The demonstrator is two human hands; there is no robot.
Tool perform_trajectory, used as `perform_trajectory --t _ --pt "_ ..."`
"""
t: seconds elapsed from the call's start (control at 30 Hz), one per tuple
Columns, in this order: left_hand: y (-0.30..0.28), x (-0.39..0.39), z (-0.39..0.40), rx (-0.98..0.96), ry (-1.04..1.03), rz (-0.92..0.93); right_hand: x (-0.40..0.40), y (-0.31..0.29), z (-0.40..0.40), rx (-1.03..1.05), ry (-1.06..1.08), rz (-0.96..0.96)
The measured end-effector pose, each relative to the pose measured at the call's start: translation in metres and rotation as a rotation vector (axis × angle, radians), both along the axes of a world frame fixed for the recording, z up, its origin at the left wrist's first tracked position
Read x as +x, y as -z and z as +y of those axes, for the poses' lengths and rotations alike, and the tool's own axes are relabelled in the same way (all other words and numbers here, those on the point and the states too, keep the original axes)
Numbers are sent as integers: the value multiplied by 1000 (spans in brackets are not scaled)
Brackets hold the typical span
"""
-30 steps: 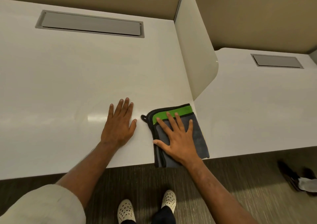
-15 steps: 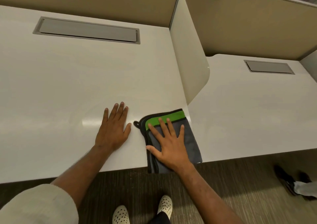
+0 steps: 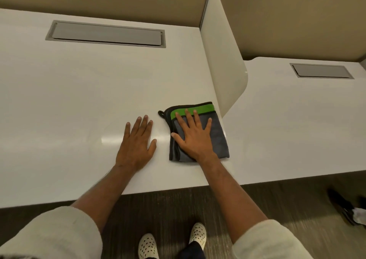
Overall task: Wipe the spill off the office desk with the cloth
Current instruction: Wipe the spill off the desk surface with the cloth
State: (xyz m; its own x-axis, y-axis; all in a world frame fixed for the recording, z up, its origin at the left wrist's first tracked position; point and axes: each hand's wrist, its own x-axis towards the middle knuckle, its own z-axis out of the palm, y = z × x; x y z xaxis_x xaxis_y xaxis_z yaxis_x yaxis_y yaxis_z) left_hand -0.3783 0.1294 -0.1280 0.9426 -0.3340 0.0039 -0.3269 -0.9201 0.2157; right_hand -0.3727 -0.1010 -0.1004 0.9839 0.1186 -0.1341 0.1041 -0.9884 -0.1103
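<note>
1. Head view: folded grey-and-green cloth (image 3: 217, 135) lies on the white counter (image 3: 79, 100), just beside the divider panel (image 3: 223, 60).
2. Right hand (image 3: 195, 137) presses flat on the cloth, fingers spread.
3. Left hand (image 3: 136, 141) rests flat, fingers straight, left of the cloth.

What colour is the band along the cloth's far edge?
Bright green, edged in black, on the grey cloth under the right hand. The head view shows it.

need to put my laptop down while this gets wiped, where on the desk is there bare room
Bare desk spreads between the grey hatch and the left hand, and leftward. It is crowded by the divider, where the right hand presses the cloth. The neighbouring desk is bare too.
</note>
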Motion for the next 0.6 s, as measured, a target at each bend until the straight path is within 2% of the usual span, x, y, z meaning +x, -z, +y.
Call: perform_trajectory --t 0.17,0.27,0.4,0.6 --pt "-1 -1 0 0 -3 4 -73 0 -15 40 -154 -44" --pt "-1 -2 -1 13 -10 2 -92 0 -45 31 -129 -37" --pt "-2 -2 -2 13 -6 4 -58 1 -52 29 -27 -26" --pt "1 0 -1 -13 -11 2 -15 3 -12 38 39 -48"
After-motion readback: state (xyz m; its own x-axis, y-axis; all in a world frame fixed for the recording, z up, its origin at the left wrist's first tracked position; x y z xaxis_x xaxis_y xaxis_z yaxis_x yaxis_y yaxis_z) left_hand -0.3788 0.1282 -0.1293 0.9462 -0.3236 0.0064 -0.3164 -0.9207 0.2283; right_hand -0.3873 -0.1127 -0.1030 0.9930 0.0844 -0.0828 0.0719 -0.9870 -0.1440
